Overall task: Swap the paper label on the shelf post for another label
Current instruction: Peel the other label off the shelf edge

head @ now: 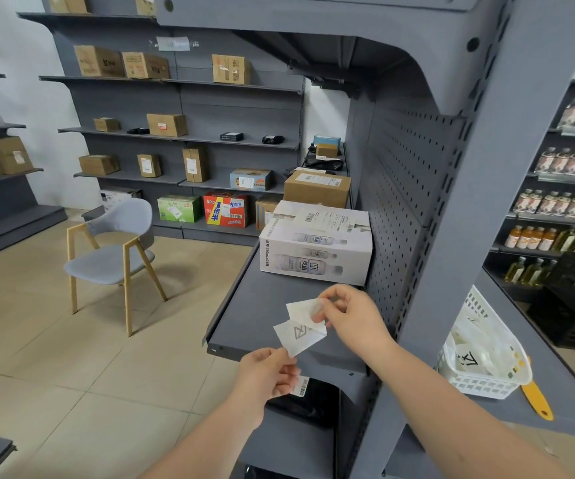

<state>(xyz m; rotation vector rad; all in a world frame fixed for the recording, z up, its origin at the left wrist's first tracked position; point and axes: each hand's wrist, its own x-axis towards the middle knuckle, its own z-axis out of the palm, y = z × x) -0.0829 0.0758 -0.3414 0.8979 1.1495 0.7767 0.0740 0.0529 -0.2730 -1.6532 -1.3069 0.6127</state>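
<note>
Head view, the only one we get; two bare hands over the grey shelf (pixel 255 305); left hand (pixel 267 375) has thumb and fingers pinched together on the lower corner of a paper label (pixel 298 335), white, with a grey outlined character on it that we can't read for sure; right hand (pixel 346 314) has its fingertips (pixel 319 318) clamped on the label's upper edge, where a second white layer (pixel 301 309) curls away, backing or second sheet, can't tell; a small barcode strip (pixel 302 387) shows just under the left hand; label is in the air in front of the shelf edge, left of the grey shelf post (pixel 479 209), not touching it; one white carton (pixel 315 245) on the shelf, printed with bottles, side reads "360mL×24"; one brown box (pixel 317 188) behind it with a shipping label; one white basket (pixel 483 361) right of the post, holding white papers, one marked with a dark character; one yellow handle (pixel 536 399) just beside the basket; one grey chair (pixel 115 250) on the tiled floor; far shelves hold many cardboard boxes, we count one green and one red carton at the bottom; rows of bottles far right, too small to count
</note>
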